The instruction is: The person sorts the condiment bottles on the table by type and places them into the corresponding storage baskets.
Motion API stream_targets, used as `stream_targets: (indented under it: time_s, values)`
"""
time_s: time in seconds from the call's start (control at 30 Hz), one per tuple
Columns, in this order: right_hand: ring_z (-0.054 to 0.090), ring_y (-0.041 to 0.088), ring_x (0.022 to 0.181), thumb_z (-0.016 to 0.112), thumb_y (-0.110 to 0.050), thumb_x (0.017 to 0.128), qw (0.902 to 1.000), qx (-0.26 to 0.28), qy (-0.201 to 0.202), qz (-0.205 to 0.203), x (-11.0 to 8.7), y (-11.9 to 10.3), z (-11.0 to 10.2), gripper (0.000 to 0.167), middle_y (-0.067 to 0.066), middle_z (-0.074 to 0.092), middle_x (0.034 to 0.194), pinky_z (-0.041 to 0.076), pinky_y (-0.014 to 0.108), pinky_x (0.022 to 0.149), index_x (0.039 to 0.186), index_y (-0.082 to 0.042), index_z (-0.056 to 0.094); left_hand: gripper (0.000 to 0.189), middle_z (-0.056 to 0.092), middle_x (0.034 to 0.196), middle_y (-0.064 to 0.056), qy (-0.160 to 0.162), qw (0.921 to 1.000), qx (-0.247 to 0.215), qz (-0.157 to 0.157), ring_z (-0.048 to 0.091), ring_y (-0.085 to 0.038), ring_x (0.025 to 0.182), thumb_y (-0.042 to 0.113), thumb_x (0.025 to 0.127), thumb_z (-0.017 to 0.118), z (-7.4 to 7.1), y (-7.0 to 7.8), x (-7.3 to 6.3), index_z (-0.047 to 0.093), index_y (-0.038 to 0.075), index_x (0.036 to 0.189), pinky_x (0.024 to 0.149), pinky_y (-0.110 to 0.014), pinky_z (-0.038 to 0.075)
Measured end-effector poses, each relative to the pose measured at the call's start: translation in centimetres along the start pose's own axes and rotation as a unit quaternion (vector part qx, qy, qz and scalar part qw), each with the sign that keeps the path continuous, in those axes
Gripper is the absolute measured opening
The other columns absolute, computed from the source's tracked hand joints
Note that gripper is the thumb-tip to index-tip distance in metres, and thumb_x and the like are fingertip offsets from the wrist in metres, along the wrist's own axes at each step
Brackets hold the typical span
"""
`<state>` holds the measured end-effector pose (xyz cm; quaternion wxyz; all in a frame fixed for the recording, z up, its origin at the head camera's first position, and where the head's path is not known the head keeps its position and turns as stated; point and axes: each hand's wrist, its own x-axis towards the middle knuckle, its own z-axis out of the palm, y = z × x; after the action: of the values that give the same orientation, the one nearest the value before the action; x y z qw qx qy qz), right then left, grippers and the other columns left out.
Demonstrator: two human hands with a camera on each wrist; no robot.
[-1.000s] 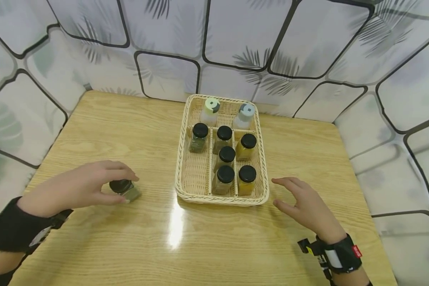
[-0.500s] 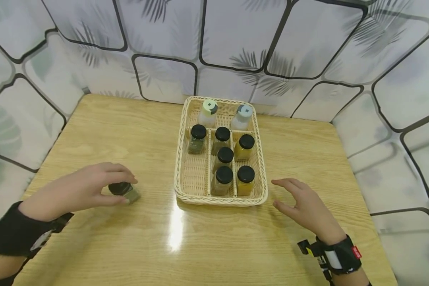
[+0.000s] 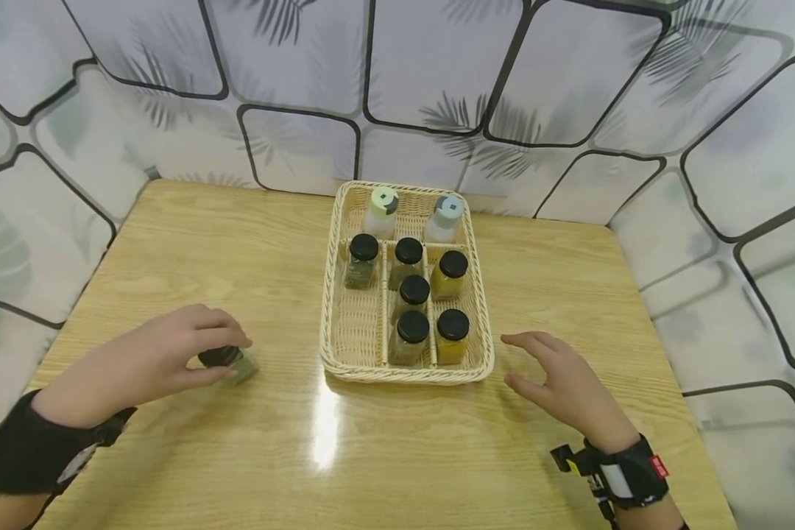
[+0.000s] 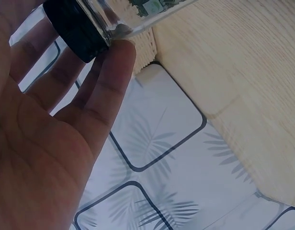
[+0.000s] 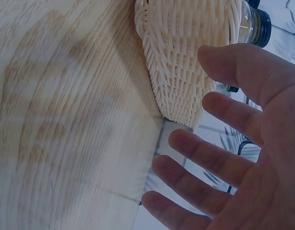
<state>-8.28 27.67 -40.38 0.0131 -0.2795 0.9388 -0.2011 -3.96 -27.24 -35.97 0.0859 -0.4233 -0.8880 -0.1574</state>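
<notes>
My left hand [image 3: 172, 350] grips a small glass jar [image 3: 241, 368] by its black lid, at the left of the table in the head view. Dark green contents show through the jar's glass in the left wrist view, where the fingers [image 4: 116, 72] curl round the lid [image 4: 78, 28]. Part of the jar is hidden under the hand. My right hand [image 3: 566, 383] holds nothing, its thumb and fingers spread beside the right front corner of a wicker basket [image 3: 407, 375]. In the right wrist view the fingertips come close to the basket's woven side [image 5: 181, 57].
In the basket's dividers stand several black-lidded jars: a green one [image 3: 360, 272] at left, brownish ones [image 3: 407, 350] in the middle, yellow ones [image 3: 452, 350] at right. Two white bottles [image 3: 379, 224] occupy the back compartment. Patterned fabric [image 3: 424, 66] encloses the wooden table [image 3: 397, 456].
The head view has shifted slightly, so the basket sits a little lower and further left. Both hands keep nearly the same pose, the left still with the jar.
</notes>
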Motion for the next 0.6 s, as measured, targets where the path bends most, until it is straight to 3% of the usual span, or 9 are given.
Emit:
stream_targets:
  time_s: [0.13, 0.37, 0.6]
  values:
    - [0.059, 0.03, 0.12, 0.079, -0.027, 0.087, 0.9999, 0.001, -0.005, 0.014, -0.27, 0.05, -0.03, 0.057, 0.006, 0.061, 0.131, 0.052, 0.053, 0.094, 0.139, -0.017, 0.058, 0.05, 0.065, 0.109, 0.007, 0.0, 1.0, -0.001, -0.006, 0.061, -0.011, 0.092, 0.016, 0.066, 0.092, 0.03, 0.18, -0.14, 0.071, 0.018, 0.111, 0.071, -0.028, 0.054]
    - [0.059, 0.032, 0.12, 0.078, -0.027, 0.087, 0.9994, 0.003, -0.011, 0.032, -0.72, 0.44, 0.16, 0.058, 0.008, 0.059, 0.133, 0.052, 0.055, 0.093, 0.14, -0.016, 0.057, 0.045, 0.066, 0.112, 0.004, 0.006, 0.9999, 0.002, -0.01, 0.062, -0.014, 0.095, 0.022, 0.074, 0.088, 0.0, 0.35, -0.41, 0.071, 0.016, 0.115, 0.073, -0.031, 0.055]
    - [0.058, 0.031, 0.121, 0.079, -0.026, 0.087, 0.9996, 0.011, -0.006, 0.025, -0.63, 0.7, 0.55, 0.058, 0.008, 0.059, 0.133, 0.052, 0.054, 0.094, 0.14, -0.014, 0.057, 0.05, 0.066, 0.113, 0.004, 0.005, 0.9998, 0.001, -0.02, 0.061, -0.011, 0.094, 0.019, 0.071, 0.09, -0.13, 0.38, -0.48, 0.07, 0.017, 0.117, 0.071, -0.029, 0.053]
